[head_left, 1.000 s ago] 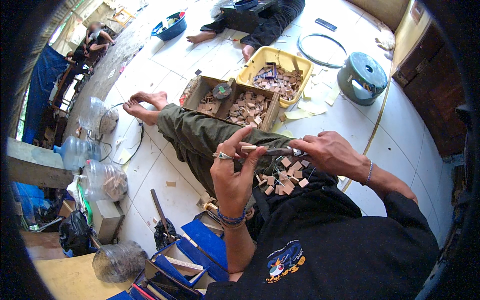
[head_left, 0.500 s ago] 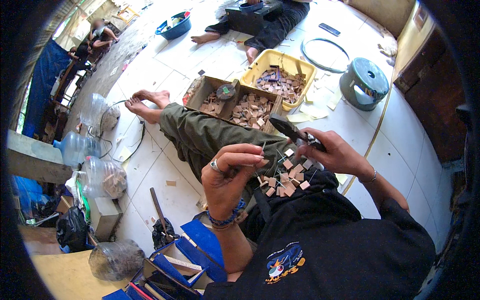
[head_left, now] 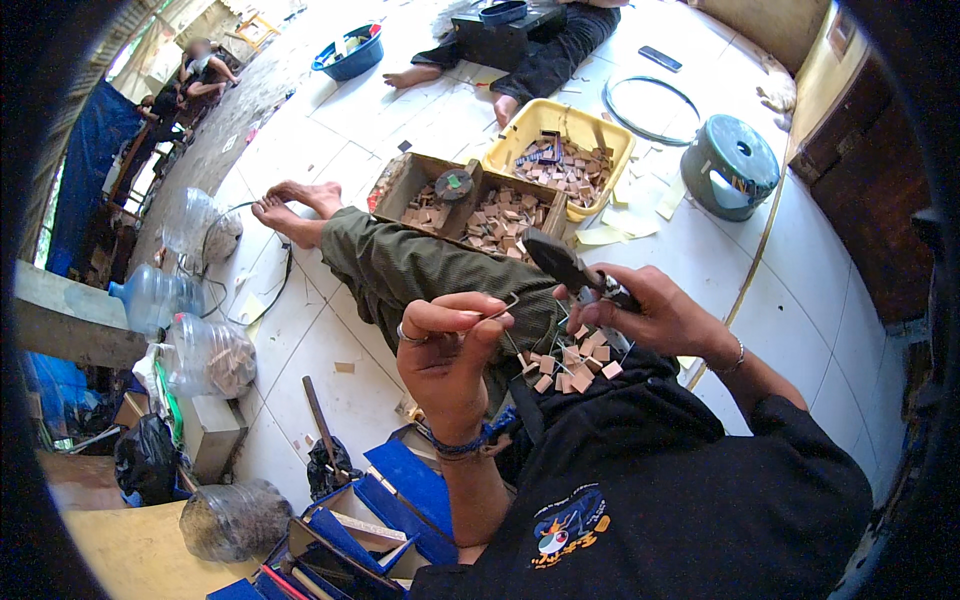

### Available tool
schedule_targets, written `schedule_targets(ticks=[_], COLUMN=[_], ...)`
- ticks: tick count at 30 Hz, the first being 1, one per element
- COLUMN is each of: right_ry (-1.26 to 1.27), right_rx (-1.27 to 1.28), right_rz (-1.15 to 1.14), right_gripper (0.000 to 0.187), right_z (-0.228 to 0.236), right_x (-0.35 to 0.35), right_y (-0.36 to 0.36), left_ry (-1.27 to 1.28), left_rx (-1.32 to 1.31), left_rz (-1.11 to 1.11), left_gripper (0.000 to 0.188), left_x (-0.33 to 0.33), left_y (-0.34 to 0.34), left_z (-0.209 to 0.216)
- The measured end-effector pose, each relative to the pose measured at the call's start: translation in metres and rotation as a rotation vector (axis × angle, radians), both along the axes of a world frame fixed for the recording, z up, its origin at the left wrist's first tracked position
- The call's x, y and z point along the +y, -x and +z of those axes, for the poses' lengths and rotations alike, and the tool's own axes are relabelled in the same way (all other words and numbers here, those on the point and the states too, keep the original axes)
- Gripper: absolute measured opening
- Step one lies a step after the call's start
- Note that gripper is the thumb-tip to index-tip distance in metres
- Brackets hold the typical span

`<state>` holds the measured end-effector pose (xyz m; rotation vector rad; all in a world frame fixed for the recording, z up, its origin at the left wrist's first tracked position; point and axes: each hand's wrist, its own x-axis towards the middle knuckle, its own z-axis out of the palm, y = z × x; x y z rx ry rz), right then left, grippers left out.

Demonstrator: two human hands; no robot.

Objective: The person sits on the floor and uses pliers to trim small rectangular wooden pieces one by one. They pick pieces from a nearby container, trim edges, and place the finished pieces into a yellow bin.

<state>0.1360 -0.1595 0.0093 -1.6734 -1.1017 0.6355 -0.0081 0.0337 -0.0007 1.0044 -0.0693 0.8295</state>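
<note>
1. A multicoloured cartoon print with lettering [head_left: 570, 535] is carried on the chest of the black cloth shirt [head_left: 690, 490].
2. A thin, bent grey metal wire [head_left: 514, 302] is held above the lap by the left hand [head_left: 447, 365]; it is pinched between thumb and fingertips.
3. The wire's visible length is directed up and to the right from the fingertips, with its tip hooked back; its near end is hidden by the fingers.
4. Dark metal pliers [head_left: 565, 262] are gripped by the right hand [head_left: 665, 308], the fingers curled around the handles. Their long axis is slanted, the head pointed up and to the left, away from the body.
5. Small square pinkish-brown blocks [head_left: 572, 378], some fitted with wires, are piled on the lap below both hands.
6. The olive corduroy trouser leg [head_left: 430, 260] is partly covered by the pliers' head. Beyond it are placed a two-compartment wooden box [head_left: 548, 222] and a yellow plastic tub [head_left: 627, 150], both filled with similar blocks.
7. A round teal plastic stool [head_left: 735, 190] is set farther right; blue open boxes [head_left: 415, 492] are grouped beside the left forearm.
</note>
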Motion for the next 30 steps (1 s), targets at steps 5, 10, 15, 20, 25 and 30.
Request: schedule_targets(ticks=[5, 10, 15, 20, 25, 30], right_ry=[0.017, -0.007, 0.017, -0.005, -0.053, -0.041], right_rx=[-0.069, -0.065, -0.078, -0.04, 0.049, 0.21], right_rz=[-0.025, 0.05, 0.079, 0.081, -0.061, -0.152], right_gripper=[0.036, 0.037, 0.037, 0.039, 0.04, 0.031], right_z=[-0.01, -0.008, -0.008, -0.012, -0.008, -0.003], right_x=[0.005, 0.007, 0.007, 0.009, 0.007, 0.005], right_y=[0.012, 0.015, 0.015, 0.017, 0.019, 0.018], left_ry=[0.083, 0.12, 0.122, 0.296, -0.051, -0.24], left_rx=[-0.026, 0.003, -0.006, 0.027, 0.171, 0.315], left_rz=[-0.058, -0.04, -0.066, -0.068, -0.01, -0.166], left_gripper=[0.02, 0.014, 0.012, 0.016, 0.016, 0.014], left_x=[-0.007, -0.011, -0.006, -0.008, -0.005, -0.01], left_y=[-0.004, -0.005, -0.005, -0.007, -0.009, -0.01], left_z=[-0.006, -0.009, -0.008, -0.008, -0.006, -0.006])
